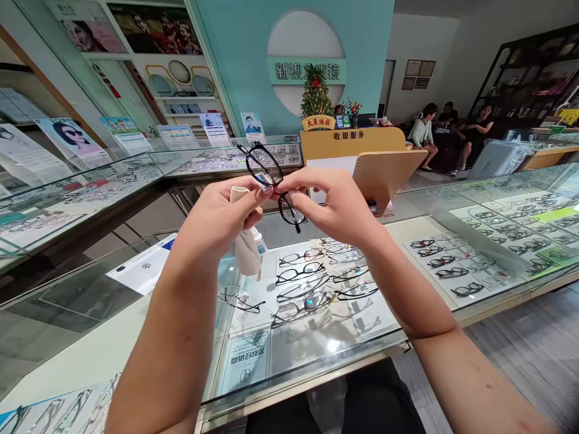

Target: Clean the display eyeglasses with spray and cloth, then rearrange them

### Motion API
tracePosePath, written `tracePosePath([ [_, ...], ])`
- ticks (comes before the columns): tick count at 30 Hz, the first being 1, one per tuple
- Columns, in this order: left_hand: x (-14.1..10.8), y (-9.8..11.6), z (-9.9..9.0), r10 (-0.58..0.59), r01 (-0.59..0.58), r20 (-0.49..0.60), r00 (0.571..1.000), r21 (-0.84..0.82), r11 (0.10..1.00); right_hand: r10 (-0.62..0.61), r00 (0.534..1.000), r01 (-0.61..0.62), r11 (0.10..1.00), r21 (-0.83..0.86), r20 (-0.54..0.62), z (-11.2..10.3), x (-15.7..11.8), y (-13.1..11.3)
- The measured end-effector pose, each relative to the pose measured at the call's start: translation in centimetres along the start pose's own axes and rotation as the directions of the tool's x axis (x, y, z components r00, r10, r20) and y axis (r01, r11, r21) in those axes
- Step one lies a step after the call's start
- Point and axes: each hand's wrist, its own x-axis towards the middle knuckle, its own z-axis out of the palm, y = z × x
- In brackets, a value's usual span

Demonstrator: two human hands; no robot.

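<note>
A pair of black-rimmed eyeglasses (283,158) is held up above the glass counter, tilted, one lens higher than the other. My left hand (226,208) is closed on the frame near the upper lens, where a small label shows. A cream cloth (246,253) hangs from that same hand. My right hand (332,202) pinches the glasses around the bridge and lower lens. Below my left hand stands a small white bottle (259,240), partly hidden by the cloth. A single pair of glasses (242,298) lies on the counter beneath my left wrist.
Several rows of eyeglasses (301,272) lie in the glass display counter (312,355) before me. More frames (446,262) fill the right-hand case. A white paper (142,265) lies at left. Beyond are a wooden cashier desk (353,141), seated people (424,135) and a wrapped suitcase (497,163).
</note>
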Motion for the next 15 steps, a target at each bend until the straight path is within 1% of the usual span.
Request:
tracePosePath([
  [6,0.29,-0.61,-0.22,0.100,-0.100,-0.009,0.995,-0.002,0.995,0.004,0.999,-0.004,1.000,-0.002,-0.037,0.09,0.01,0.25],
  [10,0.27,-0.83,-0.21,0.093,-0.092,-0.022,0.995,0.034,0.995,-0.029,0.999,0.030,0.998,0.048,-0.023,0.19,0.03,0.34],
  [15,0.44,-0.85,-0.15,0.123,-0.122,-0.054,0.991,0.021,0.992,0.008,1.000,-0.009,0.995,0.101,0.002,0.12,0.09,0.34],
])
